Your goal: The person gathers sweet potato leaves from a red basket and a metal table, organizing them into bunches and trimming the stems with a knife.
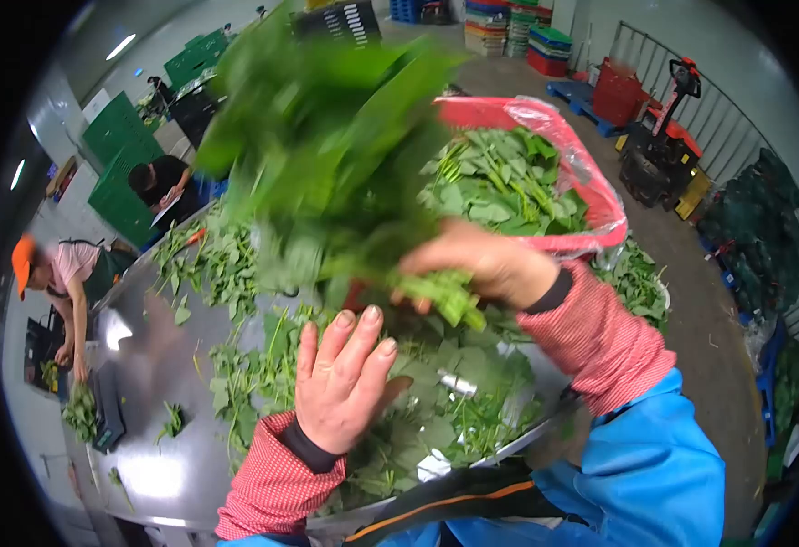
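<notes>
A big bunch of leafy greens (pixel 326 155), blurred by motion, is up in front of me. My right hand (pixel 481 264) is wrapped round its pale green cut stems (pixel 454 296). Below the bunch, my left hand (pixel 345 374) has its fingers stretched out and its back toward me, holding nothing. Loose greens (pixel 262 365) lie under and beside my left hand on the metal table (pixel 158 365). Just beyond my right hand, a red crate (pixel 591 155) lined with clear plastic contains more greens (pixel 509 178), stems and leaves laid together.
At left, a person in an orange cap (pixel 24 260) reaches to greens by a dark scale-like device (pixel 106 410). Another person in black (pixel 158 182) bends over farther back. A pallet jack (pixel 664 146) stands right, near stacked crates (pixel 550 50). More greens (pixel 634 287) sit beside the table.
</notes>
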`<state>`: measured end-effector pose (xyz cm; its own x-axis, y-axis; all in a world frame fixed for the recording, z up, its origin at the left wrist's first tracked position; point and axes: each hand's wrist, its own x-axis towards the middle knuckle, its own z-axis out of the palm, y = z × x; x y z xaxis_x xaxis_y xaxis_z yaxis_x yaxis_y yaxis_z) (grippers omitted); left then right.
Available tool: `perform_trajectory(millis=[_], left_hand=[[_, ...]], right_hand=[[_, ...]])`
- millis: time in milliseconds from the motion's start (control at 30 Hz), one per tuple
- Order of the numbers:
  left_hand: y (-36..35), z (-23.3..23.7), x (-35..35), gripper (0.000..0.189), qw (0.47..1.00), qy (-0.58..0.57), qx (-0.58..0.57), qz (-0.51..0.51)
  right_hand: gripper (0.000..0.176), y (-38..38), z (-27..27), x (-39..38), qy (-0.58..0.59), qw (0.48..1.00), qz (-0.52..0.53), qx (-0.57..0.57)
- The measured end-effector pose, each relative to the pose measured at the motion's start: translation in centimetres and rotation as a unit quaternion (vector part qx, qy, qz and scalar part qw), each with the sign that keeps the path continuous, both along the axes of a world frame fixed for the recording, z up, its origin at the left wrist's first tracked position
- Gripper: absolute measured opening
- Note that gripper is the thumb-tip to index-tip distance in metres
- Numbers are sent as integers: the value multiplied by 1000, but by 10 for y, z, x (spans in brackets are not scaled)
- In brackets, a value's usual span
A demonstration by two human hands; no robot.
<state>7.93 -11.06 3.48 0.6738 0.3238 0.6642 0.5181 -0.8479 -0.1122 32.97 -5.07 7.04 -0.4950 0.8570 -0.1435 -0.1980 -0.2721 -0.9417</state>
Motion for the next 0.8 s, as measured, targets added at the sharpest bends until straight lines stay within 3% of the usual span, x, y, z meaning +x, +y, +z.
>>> perform_trajectory(millis=[67, 100, 200, 267, 300, 333, 433, 467, 500, 533, 567, 600, 633, 667, 700, 733, 767, 800], left_hand=[[-4, -8, -18, 79, 987, 119, 73, 77], [-13, -17, -26, 55, 984, 139, 18, 110], [-32, -41, -49, 53, 967, 210, -1, 146], [-47, -54, -52, 48, 964, 199, -68, 162], [-48, -55, -54, 47, 968, 179, -112, 134], [-48, -63, -60, 47, 969, 168, -146, 105], [-47, -67, -67, 50, 955, 176, -234, 43], [-44, -67, -68, 55, 959, 156, -233, 30], [-38, -61, -71, 58, 955, 158, -248, 47], [-32, -58, -79, 56, 958, 125, -248, 77], [-24, -57, -89, 54, 959, 92, -246, 107], [-16, -58, -100, 50, 946, 28, -291, 136], [-11, -52, -107, 41, 901, -19, -398, 172], [-2, -63, -121, 37, 856, -72, -491, 147], [6, -74, -131, 33, 799, -126, -576, 120], [8, -66, -128, 29, 705, -155, -681, 123], [10, -64, -128, 36, 637, -139, -748, 126], [7, -70, -125, 37, 614, -173, -761, 114]], right_hand=[[24, -20, -40, -50, 36, 997, 72, -7], [23, -33, -56, -71, 56, 994, 89, -19], [22, -60, -114, -112, 17, 972, 235, -3], [22, -78, -135, -125, 1, 973, 230, 8], [23, -82, -155, -134, 10, 972, 234, 12], [31, -85, -178, -138, -41, 965, 231, 118], [45, -88, -174, -132, -37, 959, 234, 156], [55, -87, -160, -115, -148, 957, 237, 83], [56, -82, -157, -107, -131, 975, 154, 94], [52, -77, -178, -89, -147, 986, 83, 3], [43, -79, -164, -79, -229, 972, -45, 23], [35, -82, -160, -61, -442, 856, -89, 251], [30, -88, -174, -51, -538, 790, -98, 276], [22, -92, -206, -42, -589, 731, -107, 326], [20, -99, -232, -38, -623, 696, -114, 338], [18, -104, -255, -37, -653, 659, -122, 353], [17, -107, -268, -37, -679, 621, -129, 369], [17, -110, -275, -39, -677, 629, -129, 359]])
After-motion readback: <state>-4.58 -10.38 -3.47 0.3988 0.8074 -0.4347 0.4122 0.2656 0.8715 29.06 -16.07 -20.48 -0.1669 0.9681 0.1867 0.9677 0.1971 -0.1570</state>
